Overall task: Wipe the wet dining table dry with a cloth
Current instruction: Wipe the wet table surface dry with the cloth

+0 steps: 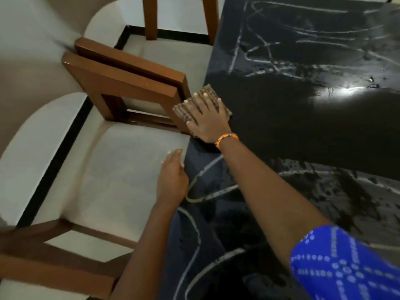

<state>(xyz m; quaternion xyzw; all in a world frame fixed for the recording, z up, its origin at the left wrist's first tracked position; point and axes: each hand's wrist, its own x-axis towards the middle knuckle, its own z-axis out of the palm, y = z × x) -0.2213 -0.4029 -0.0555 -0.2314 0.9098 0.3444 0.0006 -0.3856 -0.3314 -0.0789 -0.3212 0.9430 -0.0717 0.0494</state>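
Observation:
The dining table (303, 126) has a glossy black top with pale veins; water beads and streaks show on its far part and at the right. A folded brown striped cloth (205, 94) lies at the table's left edge, partly overhanging it. My right hand (207, 120) presses flat on the cloth with fingers spread; an orange band circles the wrist. My left hand (173, 180) rests against the table's left edge nearer to me, fingers together and extended, holding nothing.
A wooden chair (121, 83) stands close to the table's left edge, just beyond the cloth. A second wooden chair (43, 256) is at the lower left, a third chair's legs (151, 18) at the top. Pale floor tiles with a black border lie below.

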